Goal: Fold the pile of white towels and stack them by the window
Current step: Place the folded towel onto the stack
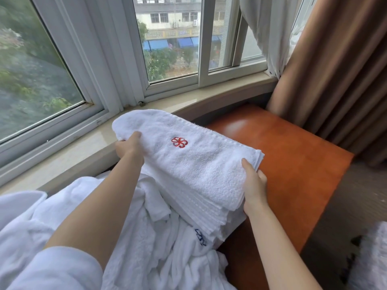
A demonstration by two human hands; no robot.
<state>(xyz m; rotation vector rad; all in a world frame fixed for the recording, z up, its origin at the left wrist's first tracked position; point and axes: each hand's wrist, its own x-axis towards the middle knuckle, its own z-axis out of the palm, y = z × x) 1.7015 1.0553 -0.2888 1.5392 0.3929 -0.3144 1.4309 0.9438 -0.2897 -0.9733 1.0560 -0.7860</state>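
White terry fills the middle of the frame: a folded towel [188, 162] with a small red embroidered emblem [179, 142] lies on top of a stack of folded towels [209, 214], whose layered edges show below it toward lower centre. The left hand [128, 147] grips the folded towel's left end, thumb on top and fingers curled under the edge. The right hand [254, 183] grips its right end, thumb lying on the top surface and fingers wrapped down round the side, close to the edges of the stack.

The stack sits on an orange-brown wooden bench [293, 164] that runs from centre to the right of the frame. Loose, crumpled white towels [159, 243] lie in a heap at lower left, touching the stack; one shows a blue mark [201, 237] near its fold. A white sleeve [52, 268] covers the left arm at the bottom left corner.

Behind the folded towel, a pale stone windowsill [73, 147] curves across the frame beneath a white-framed window [117, 65], which fills the upper left and centre. Brown curtains [339, 70] hang at upper right, with a sheer white curtain [266, 28] beside them.
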